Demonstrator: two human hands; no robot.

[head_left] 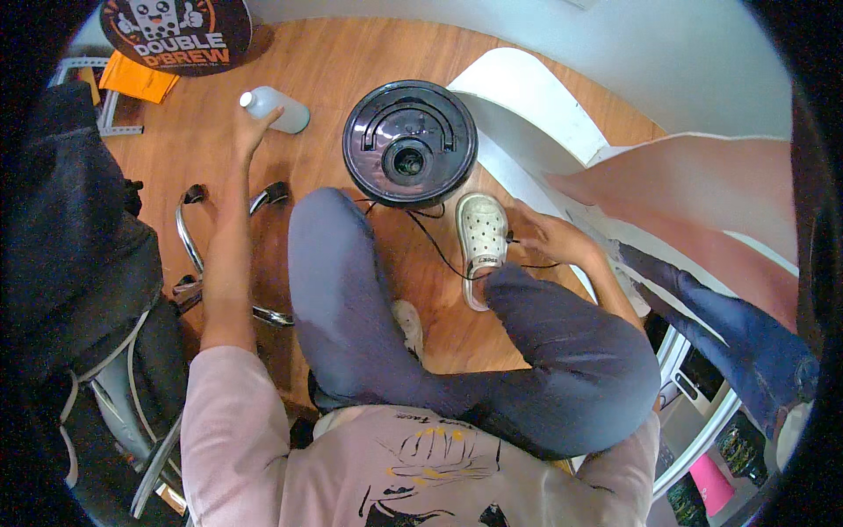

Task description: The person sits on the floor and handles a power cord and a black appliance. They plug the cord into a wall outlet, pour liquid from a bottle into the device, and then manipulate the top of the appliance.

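My left hand point(252, 132) is closed around a whitish plastic bottle point(290, 114) with a white cap, which is tilted over the wood floor at the upper left. The thumb shows along its side; the other fingers are mostly hidden. My right hand point(553, 239) is beside my white clog point(482, 230), its fingers apart. A small dark piece lies between its fingertips and the clog; whether they touch it I cannot tell. In front of my knees stands a round black appliance point(410, 140) with a handle and a central opening in its top. Its black cord point(430, 235) runs past the clog.
A curved white panel point(536, 101) stands right of the appliance. Chrome chair legs point(188, 233) are at the left, near a dark draped chair point(75, 211). A round sign point(180, 35) and an orange packet point(139, 79) sit at the upper left. Clothes point(729, 303) hang at the right.
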